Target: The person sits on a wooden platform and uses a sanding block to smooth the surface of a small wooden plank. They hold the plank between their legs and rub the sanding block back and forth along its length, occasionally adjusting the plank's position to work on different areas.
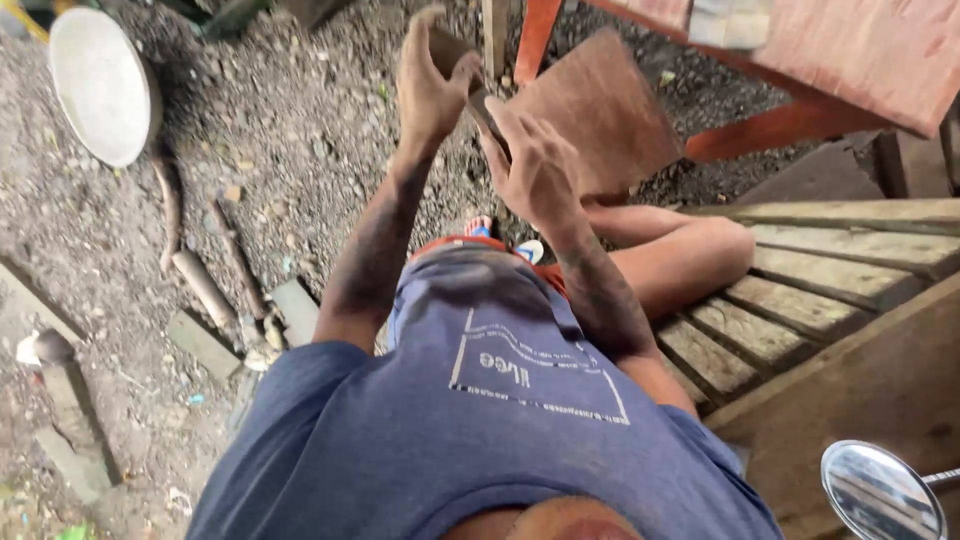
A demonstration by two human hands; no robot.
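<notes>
I'm looking through one head camera, tilting steeply down over my own chest, close in. It's facing the gravel ground (300,150) and slatted bench (800,290).

Matt reddish wooden board (600,110)

Both hands raised: left hand (428,85) gripping a small dark piece (447,50), right hand (535,165) clasping the brown board (600,110) just beside that grip.
</notes>
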